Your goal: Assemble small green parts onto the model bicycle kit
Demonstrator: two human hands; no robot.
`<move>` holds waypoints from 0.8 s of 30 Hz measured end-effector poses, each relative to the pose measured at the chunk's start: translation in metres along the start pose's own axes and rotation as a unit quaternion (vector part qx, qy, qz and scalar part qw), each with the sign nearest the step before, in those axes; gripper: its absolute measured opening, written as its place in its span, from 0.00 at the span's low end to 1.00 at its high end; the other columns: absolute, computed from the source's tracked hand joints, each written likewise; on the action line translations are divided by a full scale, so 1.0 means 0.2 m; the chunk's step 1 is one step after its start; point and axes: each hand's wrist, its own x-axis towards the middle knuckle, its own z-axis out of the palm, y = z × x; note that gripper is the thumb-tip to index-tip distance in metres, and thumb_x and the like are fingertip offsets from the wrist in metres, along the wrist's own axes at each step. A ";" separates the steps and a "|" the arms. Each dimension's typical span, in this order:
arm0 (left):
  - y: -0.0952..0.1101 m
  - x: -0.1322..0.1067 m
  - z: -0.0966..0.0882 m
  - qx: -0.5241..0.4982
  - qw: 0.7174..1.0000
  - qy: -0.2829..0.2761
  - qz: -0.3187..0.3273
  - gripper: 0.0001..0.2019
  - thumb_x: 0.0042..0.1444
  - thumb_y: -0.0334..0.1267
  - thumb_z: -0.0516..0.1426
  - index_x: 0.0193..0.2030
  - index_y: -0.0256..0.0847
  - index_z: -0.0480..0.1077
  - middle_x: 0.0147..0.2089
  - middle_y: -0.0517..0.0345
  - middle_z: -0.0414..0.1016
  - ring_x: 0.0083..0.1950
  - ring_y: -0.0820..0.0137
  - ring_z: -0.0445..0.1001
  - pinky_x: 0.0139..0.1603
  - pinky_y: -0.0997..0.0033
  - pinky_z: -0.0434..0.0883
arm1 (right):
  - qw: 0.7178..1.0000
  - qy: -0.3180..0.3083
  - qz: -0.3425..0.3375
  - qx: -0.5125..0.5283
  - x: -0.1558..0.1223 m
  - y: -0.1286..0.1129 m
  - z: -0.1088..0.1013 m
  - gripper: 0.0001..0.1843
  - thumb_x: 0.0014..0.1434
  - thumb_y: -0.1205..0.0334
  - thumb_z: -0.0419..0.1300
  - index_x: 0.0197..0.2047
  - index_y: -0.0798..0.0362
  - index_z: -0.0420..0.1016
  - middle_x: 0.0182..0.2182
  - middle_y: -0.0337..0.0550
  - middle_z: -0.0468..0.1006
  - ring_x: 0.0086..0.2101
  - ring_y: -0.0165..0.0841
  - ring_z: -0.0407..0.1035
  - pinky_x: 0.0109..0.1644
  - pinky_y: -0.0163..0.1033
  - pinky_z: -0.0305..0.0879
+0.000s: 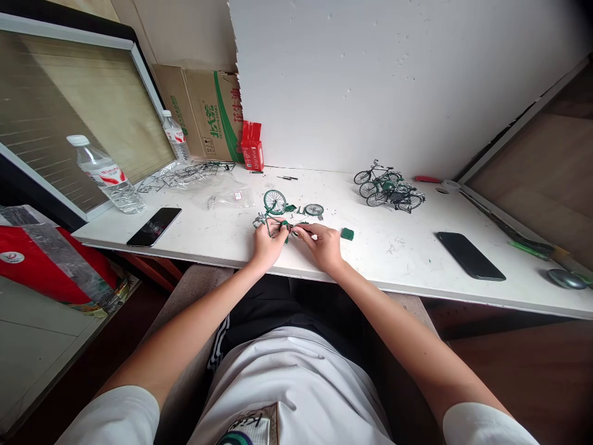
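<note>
My left hand (267, 242) and my right hand (323, 243) rest on the white table (398, 247) near its front edge. Both are pinched on a small green model bicycle frame (283, 227) held between them. A green-rimmed spoked wheel (275, 201) lies just behind the frame, and a smaller grey wheel (314, 210) lies to its right. A small green block (347, 233) sits right of my right hand. Several assembled green model bicycles (389, 187) stand in a cluster at the back right.
Two black phones lie flat, one at the left (154, 226) and one at the right (470, 255). Two water bottles (105, 176) stand at the left, a red box (252, 147) and a cardboard carton (210, 114) at the back. Clear bags with parts (194, 176) lie nearby.
</note>
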 end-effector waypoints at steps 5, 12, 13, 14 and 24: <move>0.00 0.00 0.00 0.003 1.000 0.004 0.009 0.09 0.58 0.38 0.65 0.44 0.39 0.75 0.39 0.50 0.84 0.41 0.63 0.85 0.42 0.67 0.79 | 0.999 -0.019 0.024 0.027 0.00 0.02 0.01 0.18 0.72 0.45 0.63 0.48 0.49 0.88 0.38 0.45 0.90 0.36 0.40 0.85 0.43 0.42 0.80; 0.00 0.00 0.00 -0.001 1.000 0.004 -0.004 0.11 0.57 0.39 0.66 0.45 0.39 0.75 0.40 0.50 0.84 0.43 0.63 0.85 0.45 0.67 0.80 | 0.999 0.004 -0.034 0.014 0.00 0.04 0.02 0.12 0.73 0.53 0.64 0.49 0.47 0.88 0.43 0.45 0.90 0.42 0.41 0.85 0.49 0.43 0.81; 0.00 0.00 0.00 -0.002 1.000 0.004 -0.004 0.11 0.57 0.38 0.66 0.45 0.39 0.75 0.40 0.50 0.84 0.43 0.63 0.85 0.45 0.66 0.80 | 0.999 0.007 -0.043 0.014 0.00 0.04 0.02 0.11 0.73 0.54 0.64 0.49 0.47 0.88 0.43 0.45 0.90 0.43 0.41 0.85 0.49 0.43 0.81; 0.00 0.00 0.00 -0.003 1.000 0.004 -0.004 0.11 0.57 0.38 0.66 0.45 0.39 0.75 0.40 0.50 0.84 0.43 0.63 0.85 0.45 0.66 0.80 | 0.999 0.008 -0.051 0.014 0.00 0.04 0.02 0.11 0.73 0.55 0.64 0.48 0.47 0.88 0.43 0.44 0.90 0.43 0.41 0.85 0.49 0.43 0.81; 0.00 0.00 0.00 0.009 1.000 0.006 0.004 0.09 0.57 0.36 0.65 0.44 0.39 0.76 0.39 0.50 0.84 0.41 0.64 0.83 0.41 0.69 0.78 | 0.998 -0.007 -0.064 0.000 0.00 0.02 0.01 0.13 0.74 0.64 0.59 0.49 0.46 0.88 0.47 0.42 0.89 0.48 0.40 0.85 0.53 0.46 0.82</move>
